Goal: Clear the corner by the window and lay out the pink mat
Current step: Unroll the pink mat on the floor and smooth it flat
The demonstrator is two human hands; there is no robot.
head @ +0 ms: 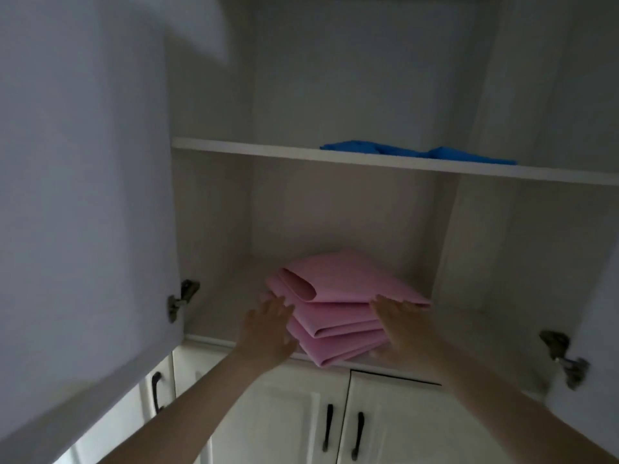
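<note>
Item: pink mat [338, 303], folded in several loose layers, on the lower shelf [227, 306] of the open upper cabinet [335, 78], front corner overhanging the shelf edge. I judge it light, soft and floppy, possibly rubbery; the folds will slump unless I support the stack from beneath at both sides.

Left hand [268, 324]: raised, fingers straight and spread, at the mat's left edge, gripping nothing.

Right hand [398, 321]: raised, fingers extended along the right edge, apparently touching; blur hides the contact.

Also present: blue cloth [415, 151] on the upper shelf.
</note>
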